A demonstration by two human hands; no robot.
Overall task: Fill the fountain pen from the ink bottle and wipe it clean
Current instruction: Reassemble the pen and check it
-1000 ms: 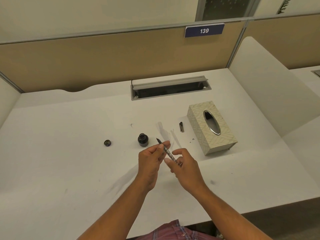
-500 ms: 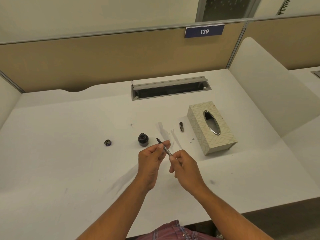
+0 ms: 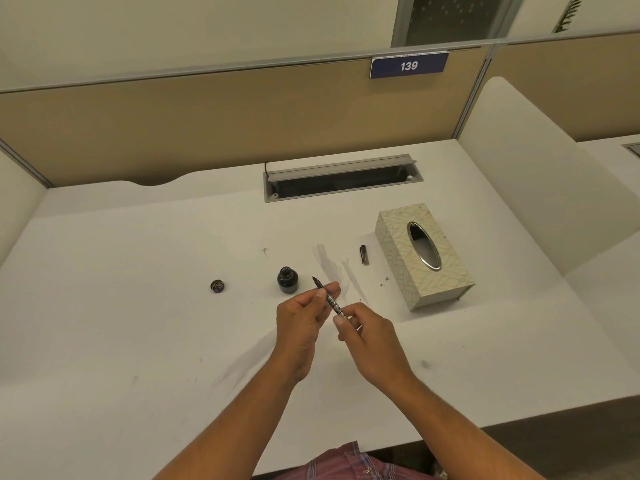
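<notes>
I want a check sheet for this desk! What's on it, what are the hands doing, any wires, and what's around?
Surface: white desk, with grey smudges and small dark ink spots.
Job's things: open ink bottle; its cap apart, to the left; fountain pen held above the desk, nib toward the bottle; pen cap lying by the tissue box.
Clutter: nothing seen.
Hands: left hand pinches the pen near the nib; right hand grips its back end.
Cables: one dark cable end at the cable slot.
Surroundings: tan partition, sign 139.
</notes>
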